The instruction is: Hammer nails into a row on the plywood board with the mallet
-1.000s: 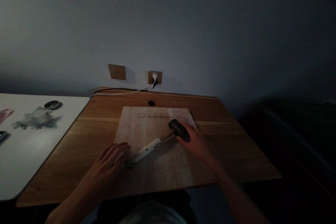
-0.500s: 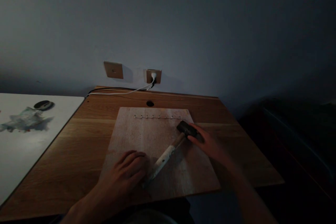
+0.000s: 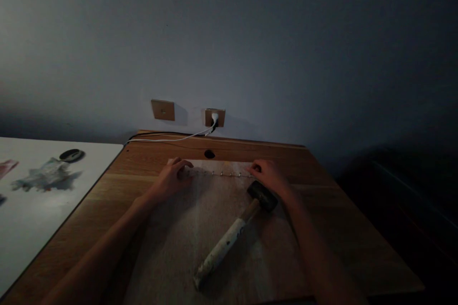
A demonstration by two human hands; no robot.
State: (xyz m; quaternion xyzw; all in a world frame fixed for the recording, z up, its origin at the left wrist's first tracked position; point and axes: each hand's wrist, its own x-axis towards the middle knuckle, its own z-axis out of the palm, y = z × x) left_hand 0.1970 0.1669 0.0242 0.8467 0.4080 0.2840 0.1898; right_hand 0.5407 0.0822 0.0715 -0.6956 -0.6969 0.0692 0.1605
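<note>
A row of small metal nails point(image 3: 222, 173) stands along a thin line near the far edge of a wooden board point(image 3: 171, 243). My left hand point(image 3: 174, 176) is at the row's left end, fingers curled and partly hiding it. At the opposite end, my right hand point(image 3: 266, 174) has its fingers pinched together. What lies between the fingertips of either hand is too small and dark to make out. A hammer point(image 3: 223, 243) rests on the board, its black head point(image 3: 263, 195) just below my right hand and its worn white-painted handle slanting toward me.
The board lies on a wooden table point(image 3: 339, 228) against a wall. A white table point(image 3: 32, 228) on the left carries a crumpled plastic bag point(image 3: 50, 174) and a dark round object point(image 3: 71, 155). Cables point(image 3: 171, 139) run to a wall socket point(image 3: 214, 117).
My right hand has let go of the hammer head and moved to the row's right end. My left hand has moved forward to its left end. The view has tilted up slightly.
</note>
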